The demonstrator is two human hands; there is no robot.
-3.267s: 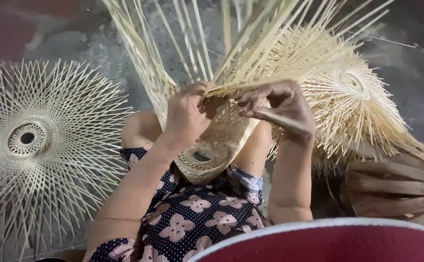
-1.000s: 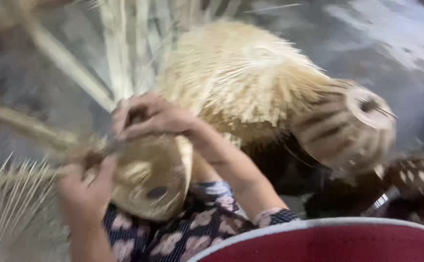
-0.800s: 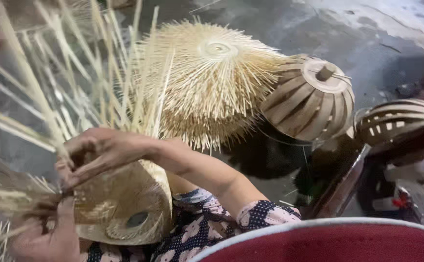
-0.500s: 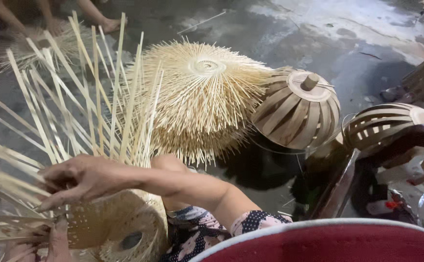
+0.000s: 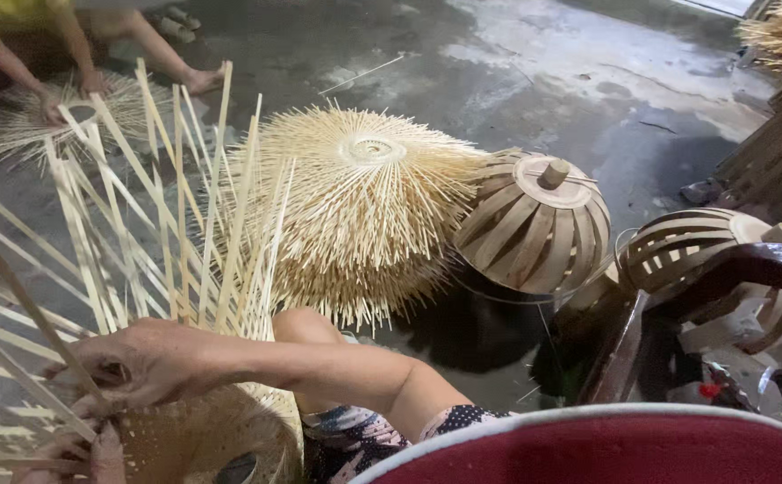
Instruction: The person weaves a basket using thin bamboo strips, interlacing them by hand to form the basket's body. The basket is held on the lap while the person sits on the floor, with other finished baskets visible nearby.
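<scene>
Wet grey concrete floor [image 5: 534,81]

A pale, half-woven bamboo-strip dome [image 5: 203,435] lay tilted at lower left. Its loose flat strips [image 5: 176,233] fanned upward, unwoven.

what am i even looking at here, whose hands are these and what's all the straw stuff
The picture comes from a camera worn on a person's head, looking down at their own two bare hands. The right hand grips thin bamboo strips that stick up from a half-woven basket on their lap. The left hand, at the bottom edge, holds strips too. On the floor lie a spiky woven dome and two slatted wooden moulds. At top left another person's hands work on a similar piece.
</scene>
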